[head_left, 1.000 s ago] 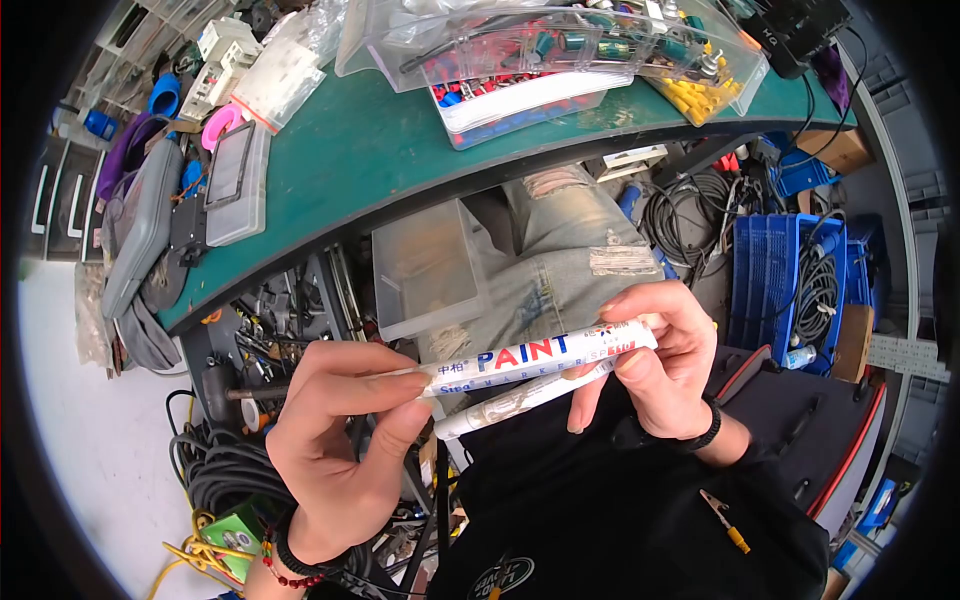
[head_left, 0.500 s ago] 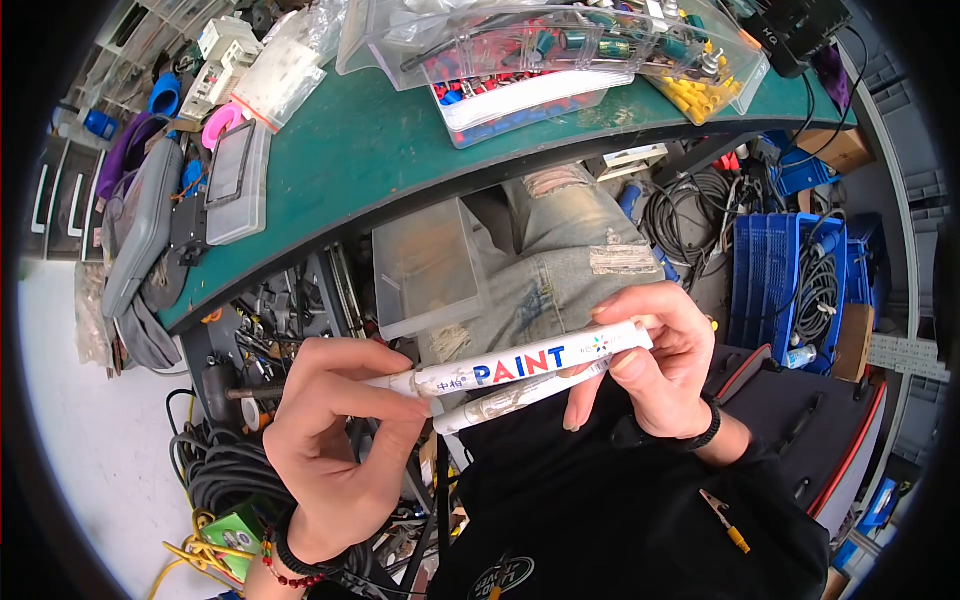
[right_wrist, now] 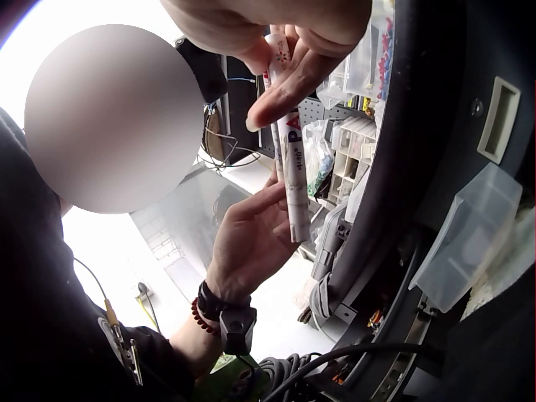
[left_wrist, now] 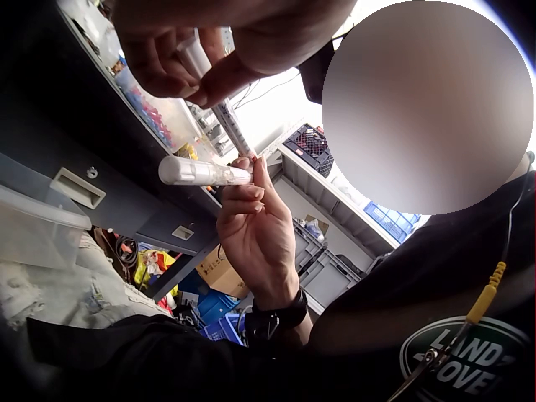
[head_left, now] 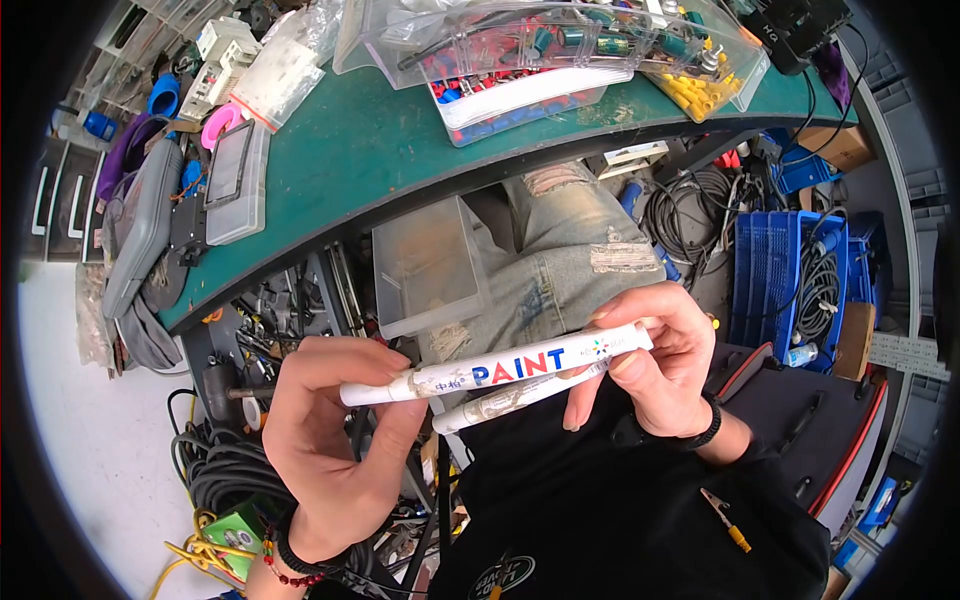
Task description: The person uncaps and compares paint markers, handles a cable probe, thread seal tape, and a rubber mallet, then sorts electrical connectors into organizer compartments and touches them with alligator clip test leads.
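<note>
Two white markers are held up over the lap. The upper marker (head_left: 520,366), lettered PAINT, has its left end pinched between the thumb and fingers of the left hand (head_left: 340,430). At their right ends, the right hand (head_left: 665,365) grips both markers between thumb and fingers. The lower marker (head_left: 510,398) slants just beneath, its left end free of the left hand. In the left wrist view the lower marker (left_wrist: 201,172) points toward the camera from the right hand (left_wrist: 255,226). The right wrist view shows the lettered marker (right_wrist: 295,167) reaching down to the left hand (right_wrist: 251,243).
A green bench (head_left: 330,150) stands ahead, bearing a clear box of red and blue parts (head_left: 530,110) and a grey case (head_left: 145,230). An empty clear box (head_left: 430,265) rests by the lap. Blue crates (head_left: 765,270) with cables stand right; black cable coils (head_left: 230,475) lie lower left.
The upper marker has rolled, so its smaller lettering has turned out of sight. The left fingers have shifted on its left end, and its white tip now shows beyond them.
</note>
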A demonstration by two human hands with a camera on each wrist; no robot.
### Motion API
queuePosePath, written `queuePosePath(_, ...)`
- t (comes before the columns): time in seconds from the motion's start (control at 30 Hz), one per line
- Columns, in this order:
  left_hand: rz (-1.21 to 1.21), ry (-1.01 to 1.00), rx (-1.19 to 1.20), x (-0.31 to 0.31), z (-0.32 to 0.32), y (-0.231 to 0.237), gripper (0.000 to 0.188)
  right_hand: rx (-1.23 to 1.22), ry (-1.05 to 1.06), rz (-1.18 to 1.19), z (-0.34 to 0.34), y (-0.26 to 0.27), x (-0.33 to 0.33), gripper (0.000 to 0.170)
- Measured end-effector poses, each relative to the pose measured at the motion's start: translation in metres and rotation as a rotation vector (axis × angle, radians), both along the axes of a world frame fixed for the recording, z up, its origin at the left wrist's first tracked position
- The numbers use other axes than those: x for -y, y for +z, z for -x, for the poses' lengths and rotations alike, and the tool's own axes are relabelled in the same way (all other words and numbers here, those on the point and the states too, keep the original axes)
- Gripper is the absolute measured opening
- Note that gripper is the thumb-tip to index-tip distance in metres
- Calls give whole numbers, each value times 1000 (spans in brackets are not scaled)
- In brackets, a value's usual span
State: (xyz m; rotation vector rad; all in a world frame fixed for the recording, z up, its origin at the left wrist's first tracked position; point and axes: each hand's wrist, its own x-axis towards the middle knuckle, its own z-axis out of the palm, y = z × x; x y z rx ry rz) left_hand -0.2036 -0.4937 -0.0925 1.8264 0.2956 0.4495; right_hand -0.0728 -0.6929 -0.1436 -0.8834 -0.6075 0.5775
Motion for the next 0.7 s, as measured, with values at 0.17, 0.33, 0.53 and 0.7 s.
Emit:
queuePosePath(0.17, 25, 15, -39, 2, -1, 4, 32, -6, 3, -16, -1, -1, -1, 29)
queuePosePath(0.33, -22, -66, -183, -1, -3, 14, 28, -77, 37, -29, -4, -1, 0, 29)
queuePosePath(0.53, -52, -93, -287, 0, -2, 9, 19, -246, 173, -12, -8, 3, 0, 43)
queuePosePath(0.7, 7, 17, -284, -3, -1, 7, 24, -307, 259, -7, -8, 5, -1, 44)
